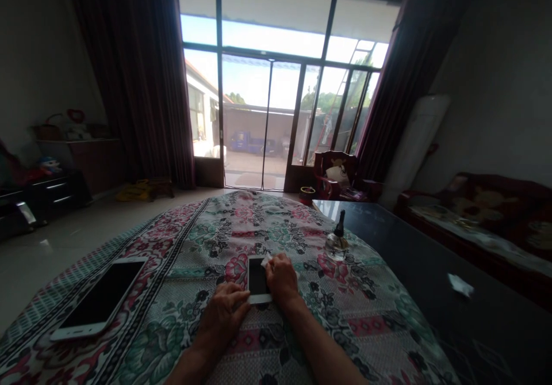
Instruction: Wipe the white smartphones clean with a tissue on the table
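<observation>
A person's right hand point(282, 279) bears down at the upper edge of a white-framed smartphone point(259, 278), its grip clenched on a small white wipe point(267, 260) that touches the top of the dark screen. The left hand point(222, 316) is unclenched, its grip released, with its fingers point(241, 297) set against the phone's lower corner. The phone lies flat on a floral tablecloth point(366, 316), between the two hands. On so soft a cloth, firm pressure from those left fingers appears the surest way to keep the phone from creeping, while a wipe held flat against the glass would press more evenly than one bunched at a corner. To the left, a second, larger white smartphone point(99, 298) lies at an angle on the same cloth, its screen dark. Ahead and to the right stands a small clear glass bottle point(336, 247) with a dark nozzle, near the cloth's edge. Beside it, a white scrap point(459, 285) rests on the bare, dark surface point(401, 247). Farther off, a red-cushioned armchair point(336, 172) and a red sofa point(478, 212) furnish the room, and glass doors point(259, 109) between dark curtains point(138, 74) look out on a yard with a blue truck point(252, 143).
</observation>
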Demonstrator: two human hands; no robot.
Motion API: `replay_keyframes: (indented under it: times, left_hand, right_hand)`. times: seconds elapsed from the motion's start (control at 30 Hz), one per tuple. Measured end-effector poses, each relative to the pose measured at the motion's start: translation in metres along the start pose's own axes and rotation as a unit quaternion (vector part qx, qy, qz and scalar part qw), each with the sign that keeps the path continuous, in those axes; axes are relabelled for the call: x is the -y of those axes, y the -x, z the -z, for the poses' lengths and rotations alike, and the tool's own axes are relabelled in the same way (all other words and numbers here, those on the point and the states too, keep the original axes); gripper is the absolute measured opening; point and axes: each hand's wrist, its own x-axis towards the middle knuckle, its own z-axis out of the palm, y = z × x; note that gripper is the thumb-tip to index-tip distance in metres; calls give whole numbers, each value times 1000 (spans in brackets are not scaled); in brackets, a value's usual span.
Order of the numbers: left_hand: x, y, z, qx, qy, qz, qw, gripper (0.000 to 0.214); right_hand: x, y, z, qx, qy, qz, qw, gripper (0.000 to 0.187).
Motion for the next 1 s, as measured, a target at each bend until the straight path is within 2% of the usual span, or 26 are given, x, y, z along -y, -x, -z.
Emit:
replay_keyframes:
  times: [0.23, 0.4, 0.5, 0.63, 1.0]
  left_hand:
    - [1, -1, 0, 4, 0, 0, 1000, 19]
    - [1, 0, -1, 6, -1, 4, 1000, 20]
    - [1, 0, -1, 10, 1, 4, 1000, 21]
    - [1, -1, 0, 20, 0, 10, 1000, 21]
    - [-1, -1, 1, 27, 10, 22, 999, 21]
  right_hand:
    - [2, 38, 17, 23, 35, 45, 998, 18]
    - [-2, 66, 26, 27, 19, 78, 996, 20]
    - [-6, 73, 28, 27, 3, 92, 995, 21]
    - [-7, 62, 29, 39, 4, 86, 996, 21]
    - [7, -11, 13, 70, 82, 30, 994, 26]
